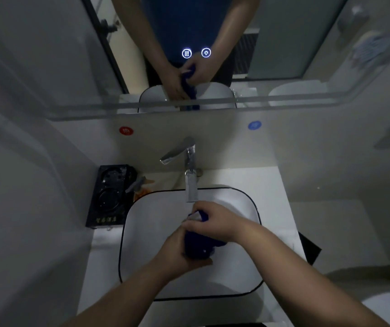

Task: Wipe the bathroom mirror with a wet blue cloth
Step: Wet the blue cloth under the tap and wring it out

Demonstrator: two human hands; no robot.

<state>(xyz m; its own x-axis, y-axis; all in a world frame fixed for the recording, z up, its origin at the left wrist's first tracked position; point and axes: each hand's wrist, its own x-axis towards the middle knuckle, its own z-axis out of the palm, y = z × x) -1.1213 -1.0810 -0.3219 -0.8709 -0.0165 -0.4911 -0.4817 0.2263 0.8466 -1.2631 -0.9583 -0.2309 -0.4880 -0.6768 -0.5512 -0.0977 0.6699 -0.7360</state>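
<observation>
Blue cloth (197,247), maybe twisted, points toward the tap (190,185); right hand (215,224) grips its tap end, left hand (177,252) the other end (mirror (283,43) above the tap).

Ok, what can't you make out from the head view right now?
Blue cloth: mostly covered by the left hand and right hand; wetness unclear.
Faucet: the right hand hides the space below the spout; running water not discernible.
Mirror: top cut off by the frame edge; any smears lost in dim blur.
Black tray: lettering too blurred to read.
</observation>
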